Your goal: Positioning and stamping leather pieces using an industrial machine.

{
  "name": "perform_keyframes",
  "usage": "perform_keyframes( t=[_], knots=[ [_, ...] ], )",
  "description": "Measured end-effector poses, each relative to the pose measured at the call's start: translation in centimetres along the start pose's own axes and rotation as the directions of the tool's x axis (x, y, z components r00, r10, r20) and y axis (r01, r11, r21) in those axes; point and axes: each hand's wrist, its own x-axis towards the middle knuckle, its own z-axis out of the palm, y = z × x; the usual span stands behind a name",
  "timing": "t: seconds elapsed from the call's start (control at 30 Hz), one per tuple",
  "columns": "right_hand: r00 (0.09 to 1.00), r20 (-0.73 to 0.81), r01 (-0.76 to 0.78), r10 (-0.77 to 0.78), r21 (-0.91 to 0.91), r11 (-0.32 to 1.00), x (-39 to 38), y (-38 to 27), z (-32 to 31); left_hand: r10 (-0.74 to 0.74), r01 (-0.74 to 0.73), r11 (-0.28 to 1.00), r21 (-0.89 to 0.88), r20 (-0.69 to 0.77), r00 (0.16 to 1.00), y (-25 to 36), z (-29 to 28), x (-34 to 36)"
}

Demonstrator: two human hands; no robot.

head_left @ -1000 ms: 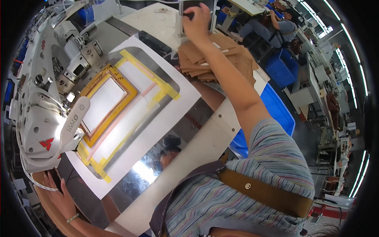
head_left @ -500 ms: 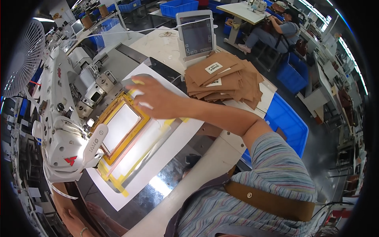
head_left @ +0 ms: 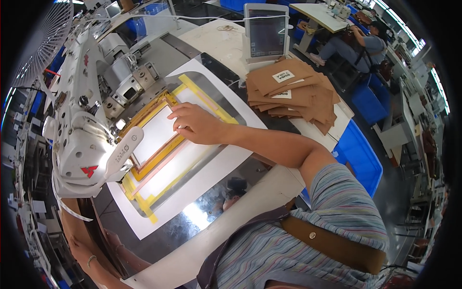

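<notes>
My right hand [head_left: 196,126] reaches over a yellow frame with a brown inner border [head_left: 179,138], its fingers slightly bent and apart at the frame's right side. No held object shows in it. The frame surrounds a white panel [head_left: 153,131] and lies on a grey template edged with yellow tape [head_left: 166,195], on a white sheet [head_left: 237,161]. A white sewing machine head [head_left: 79,149] stands over the frame's left end. My left hand [head_left: 79,241], with a bracelet at the wrist, is low at the left beside the machine; its fingers are hidden.
A stack of brown pieces with white labels [head_left: 296,91] lies right of the machine bed, near a tablet screen [head_left: 267,33]. A blue bin [head_left: 361,159] stands below the table's right edge. A white fan [head_left: 45,43] is at far left; a seated person [head_left: 358,45] works at far right.
My right hand has drawn back from the frame's far corner to its right side, uncovering the taped far end of the template. The whole view has shifted slightly.
</notes>
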Motion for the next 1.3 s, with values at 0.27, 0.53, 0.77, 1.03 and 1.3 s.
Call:
perform_keyframes(
  t=[0.27,0.53,0.77,1.03,1.3],
  knots=[
    [0.994,-0.011,0.106,-0.108,-0.117,0.988,0.5,-0.7,-1.0,0.293,-0.281,0.948,0.151,-0.063,0.954,10.7,-4.7,-5.9],
    [0.995,0.103,0.023,-0.009,-0.135,0.991,0.4,-1.1,-1.8,0.413,-0.351,0.875,0.333,-0.137,0.900,8.5,-0.3,-6.2],
    [0.993,0.120,0.004,0.011,-0.119,0.993,1.0,-1.6,-1.4,0.262,-0.291,0.954,-0.070,-0.273,0.926,8.4,-1.5,-4.3],
    [0.993,0.114,0.045,-0.032,-0.118,0.992,1.3,-1.6,-1.5,-0.092,0.152,0.855,-0.497,0.143,0.985,0.3,-3.3,3.9],
    [0.989,0.072,0.139,-0.128,-0.183,0.973,1.2,-3.3,-2.4,-0.019,-0.196,0.851,-0.486,-0.402,0.915,11.3,-6.4,-1.0]
  ],
)
